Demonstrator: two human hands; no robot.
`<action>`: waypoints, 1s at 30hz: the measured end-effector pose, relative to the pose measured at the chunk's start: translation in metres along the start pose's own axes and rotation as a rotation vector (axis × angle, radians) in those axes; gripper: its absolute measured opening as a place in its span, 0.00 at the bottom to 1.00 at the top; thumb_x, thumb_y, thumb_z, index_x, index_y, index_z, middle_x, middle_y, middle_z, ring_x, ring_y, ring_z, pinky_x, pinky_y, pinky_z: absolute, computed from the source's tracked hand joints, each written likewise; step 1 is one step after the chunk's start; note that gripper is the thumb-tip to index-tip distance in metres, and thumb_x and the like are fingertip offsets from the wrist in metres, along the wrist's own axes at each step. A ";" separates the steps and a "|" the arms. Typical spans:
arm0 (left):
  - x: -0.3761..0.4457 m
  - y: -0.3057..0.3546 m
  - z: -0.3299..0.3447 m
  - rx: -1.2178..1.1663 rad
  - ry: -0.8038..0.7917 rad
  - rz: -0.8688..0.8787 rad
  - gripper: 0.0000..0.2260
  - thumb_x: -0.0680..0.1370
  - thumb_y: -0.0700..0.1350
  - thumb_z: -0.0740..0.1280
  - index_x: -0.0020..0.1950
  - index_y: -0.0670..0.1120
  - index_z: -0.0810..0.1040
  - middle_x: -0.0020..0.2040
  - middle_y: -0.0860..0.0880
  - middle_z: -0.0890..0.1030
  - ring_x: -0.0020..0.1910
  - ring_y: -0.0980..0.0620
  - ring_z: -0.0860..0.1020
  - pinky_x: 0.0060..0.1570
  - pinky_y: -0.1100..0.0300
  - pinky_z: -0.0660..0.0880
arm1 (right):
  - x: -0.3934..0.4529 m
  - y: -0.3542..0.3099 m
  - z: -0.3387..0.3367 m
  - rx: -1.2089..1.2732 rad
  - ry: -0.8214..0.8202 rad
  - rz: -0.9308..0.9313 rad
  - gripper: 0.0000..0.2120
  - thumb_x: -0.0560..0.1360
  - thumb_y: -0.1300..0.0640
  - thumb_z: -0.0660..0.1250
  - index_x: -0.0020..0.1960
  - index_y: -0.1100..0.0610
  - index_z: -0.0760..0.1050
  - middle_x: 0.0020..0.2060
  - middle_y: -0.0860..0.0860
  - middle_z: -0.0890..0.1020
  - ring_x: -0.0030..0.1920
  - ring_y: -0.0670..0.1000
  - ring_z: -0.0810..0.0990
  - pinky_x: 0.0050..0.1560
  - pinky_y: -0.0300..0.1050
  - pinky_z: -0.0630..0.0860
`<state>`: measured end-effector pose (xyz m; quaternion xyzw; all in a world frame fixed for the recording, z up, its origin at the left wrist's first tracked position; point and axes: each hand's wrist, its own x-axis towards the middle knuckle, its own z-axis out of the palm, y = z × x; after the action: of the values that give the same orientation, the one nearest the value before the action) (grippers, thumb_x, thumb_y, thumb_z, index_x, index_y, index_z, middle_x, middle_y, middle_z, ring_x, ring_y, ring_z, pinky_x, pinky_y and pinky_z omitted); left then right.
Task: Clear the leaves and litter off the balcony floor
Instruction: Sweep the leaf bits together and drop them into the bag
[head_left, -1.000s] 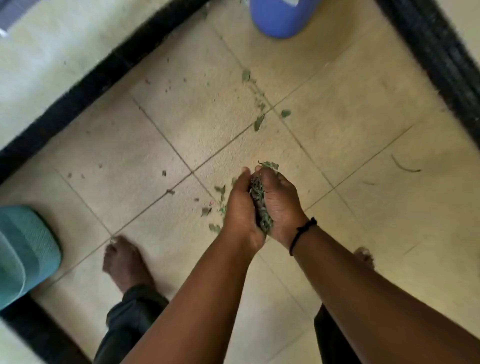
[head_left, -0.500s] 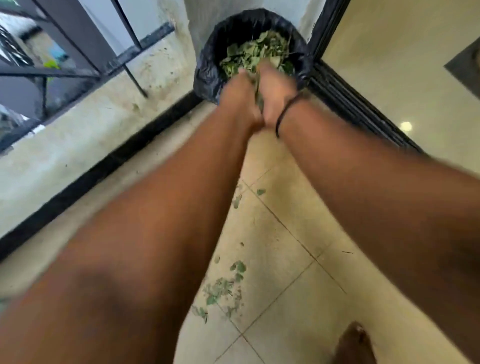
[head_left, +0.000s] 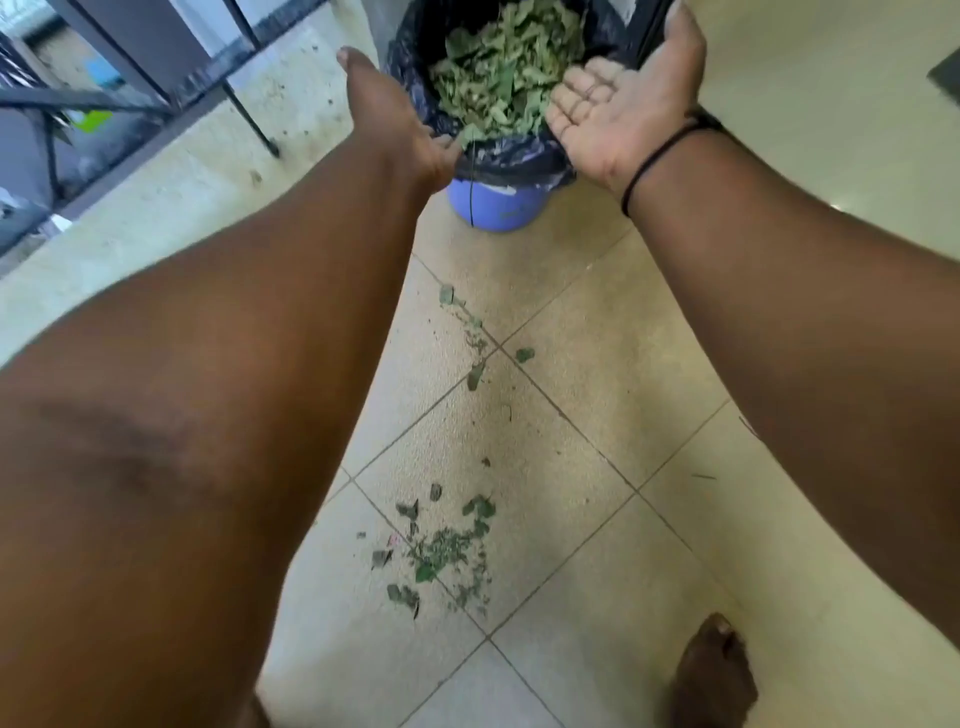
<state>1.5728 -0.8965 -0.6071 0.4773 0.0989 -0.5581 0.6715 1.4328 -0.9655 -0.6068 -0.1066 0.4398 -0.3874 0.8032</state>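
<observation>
A blue bin (head_left: 492, 205) lined with a black bag (head_left: 511, 156) stands at the far end of the balcony, holding a heap of green leaves (head_left: 506, 67). My right hand (head_left: 618, 109) is spread palm up over the bin's right rim and holds nothing. At the bin's left rim is my left hand (head_left: 395, 119), seen from the back with fingers extended, nothing in it. A loose patch of leaf bits (head_left: 441, 553) lies on the beige tiles near me, and a thinner trail of leaves (head_left: 475, 338) runs toward the bin.
A low wall with a dark metal railing (head_left: 156, 88) runs along the left. A dark sliding-door track (head_left: 652, 31) lies right of the bin, with indoor floor beyond. My bare right foot (head_left: 714, 675) stands on the tiles at the bottom right.
Both hands carried a clump of leaves from the floor up over the bin, then parted and opened. The clump is no longer between my palms.
</observation>
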 end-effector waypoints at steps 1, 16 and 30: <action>-0.013 -0.006 -0.010 0.011 0.009 0.005 0.36 0.82 0.65 0.47 0.80 0.39 0.52 0.80 0.39 0.55 0.78 0.38 0.57 0.73 0.46 0.60 | -0.009 0.006 -0.013 -0.018 -0.009 -0.044 0.36 0.81 0.35 0.48 0.71 0.64 0.66 0.68 0.61 0.73 0.70 0.60 0.70 0.67 0.52 0.68; -0.327 -0.220 -0.349 0.922 0.517 -0.507 0.11 0.83 0.47 0.61 0.64 0.48 0.76 0.66 0.46 0.77 0.64 0.45 0.74 0.68 0.50 0.68 | -0.312 0.263 -0.352 -1.548 0.079 0.737 0.06 0.82 0.56 0.61 0.49 0.53 0.76 0.49 0.54 0.80 0.52 0.55 0.78 0.49 0.41 0.73; -0.319 -0.190 -0.370 1.760 0.160 -0.149 0.35 0.79 0.63 0.56 0.81 0.49 0.52 0.81 0.48 0.49 0.80 0.46 0.47 0.76 0.50 0.48 | -0.262 0.332 -0.317 -2.645 -0.773 0.133 0.14 0.73 0.56 0.69 0.57 0.59 0.76 0.50 0.57 0.78 0.49 0.60 0.78 0.52 0.53 0.72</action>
<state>1.4460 -0.3950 -0.6898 0.8506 -0.2887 -0.4392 0.0141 1.2757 -0.4993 -0.8007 -0.8621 0.2326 0.4074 0.1917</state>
